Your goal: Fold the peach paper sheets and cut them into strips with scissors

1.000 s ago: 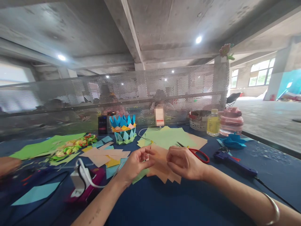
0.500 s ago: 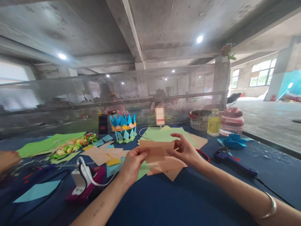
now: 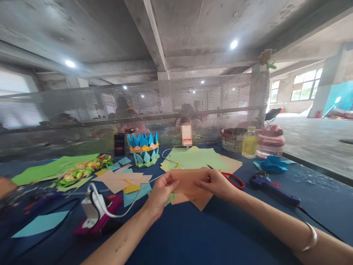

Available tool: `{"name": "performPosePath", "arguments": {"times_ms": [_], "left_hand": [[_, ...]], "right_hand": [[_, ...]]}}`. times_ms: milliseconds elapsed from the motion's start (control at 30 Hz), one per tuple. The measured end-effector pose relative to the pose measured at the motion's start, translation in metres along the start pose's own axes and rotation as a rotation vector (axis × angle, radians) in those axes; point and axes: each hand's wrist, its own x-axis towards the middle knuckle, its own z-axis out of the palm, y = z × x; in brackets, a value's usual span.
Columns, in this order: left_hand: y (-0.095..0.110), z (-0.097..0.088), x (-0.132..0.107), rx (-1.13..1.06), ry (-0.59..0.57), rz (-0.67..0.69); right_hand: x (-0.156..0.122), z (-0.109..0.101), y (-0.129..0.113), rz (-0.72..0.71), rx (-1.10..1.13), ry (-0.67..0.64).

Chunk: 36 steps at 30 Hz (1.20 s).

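Observation:
My left hand (image 3: 162, 189) pinches the left edge of a peach sheet of paper (image 3: 187, 181), thumb in front. At its other end, my right hand (image 3: 216, 182) grips the same sheet between thumb and fingers. The sheet is held up over more peach paper (image 3: 202, 204) on the table. Red-handled scissors (image 3: 234, 180) lie just behind my right hand, which partly hides them. Farther back is a stack of pale green sheets (image 3: 195, 156).
Left of my hands are a purple power strip (image 3: 111, 213) with a white plug, paper scraps (image 3: 118, 180) and a blue paper basket (image 3: 143, 149). To the right lie a glue gun (image 3: 275, 189), a bottle (image 3: 249, 143) and a pink jug (image 3: 271, 141). Another person's hand (image 3: 7, 187) is far left.
My right hand's raised fingers have come down and closed on the paper's right end. The scissors behind show more. The other person's hand has shifted left.

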Motion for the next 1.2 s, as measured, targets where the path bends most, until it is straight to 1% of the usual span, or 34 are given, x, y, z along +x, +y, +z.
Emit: {"name": "performPosePath", "arguments": {"times_ms": [167,267,433,733,867,1033,1200], "left_hand": [[0.0007,-0.0007,0.0009,0.024,0.032,0.008],[0.0012,0.0013,-0.0004,0.029,0.007,0.007],[0.0008,0.0042,-0.0022,0.005,-0.018,-0.007],[0.0001,0.0051,-0.0016,-0.056,-0.044,-0.045],[0.0013,0.0053,-0.0023,-0.058,-0.066,-0.059],[0.0025,0.0056,-0.0044,-0.068,-0.064,-0.071],[0.0033,0.0065,-0.0042,-0.076,-0.083,-0.072]], "right_hand": [[0.0010,-0.0006,0.0024,-0.020,0.040,-0.021],[0.0016,-0.0003,0.0046,-0.001,-0.004,-0.006],[0.0020,0.0009,0.0073,0.053,-0.011,-0.063],[0.0024,0.0009,0.0042,0.086,0.064,-0.021],[0.0019,0.0005,0.0017,0.122,0.066,-0.022],[0.0014,-0.0003,-0.0014,0.149,0.049,-0.015],[0.0021,-0.0003,0.0003,0.125,0.035,-0.012]]}}
